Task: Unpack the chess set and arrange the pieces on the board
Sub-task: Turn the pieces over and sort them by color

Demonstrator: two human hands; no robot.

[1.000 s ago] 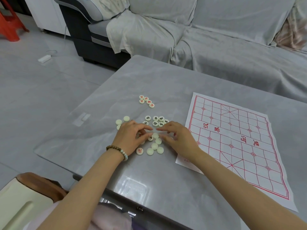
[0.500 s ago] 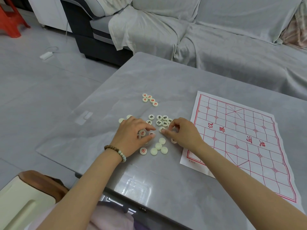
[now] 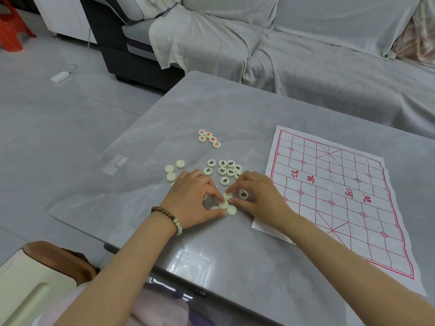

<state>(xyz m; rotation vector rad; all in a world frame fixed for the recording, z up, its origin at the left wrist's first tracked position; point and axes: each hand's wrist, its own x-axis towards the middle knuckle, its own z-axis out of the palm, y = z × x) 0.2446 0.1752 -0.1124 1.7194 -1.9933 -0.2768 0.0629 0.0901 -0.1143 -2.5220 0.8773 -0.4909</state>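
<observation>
A paper chess board [image 3: 341, 196] with red lines lies flat on the right of the grey table [image 3: 235, 109]. Round cream chess pieces lie left of it: a red-marked group [image 3: 209, 138], a black-marked group [image 3: 223, 169] and some blank-faced ones [image 3: 174, 169]. Both hands meet over a small pile [image 3: 231, 210] of pieces. My left hand [image 3: 193, 198] pinches a blank piece [image 3: 223, 204] between index finger and thumb. My right hand [image 3: 261, 196] holds another blank piece [image 3: 227, 196] at its fingertips, and a black-marked piece [image 3: 243, 194] lies between its index finger and thumb.
A sofa under a grey cover [image 3: 306, 55] stands behind the table. The table's left edge drops to a tiled floor [image 3: 58, 125]. A red stool [image 3: 11, 29] is at the far left, and a cream and brown seat [image 3: 35, 278] sits at the lower left.
Both hands have kept working in the pile, drawing slightly toward me. A black-marked piece now lies face up by my right hand, and fewer blank pieces show in front of the hands.
</observation>
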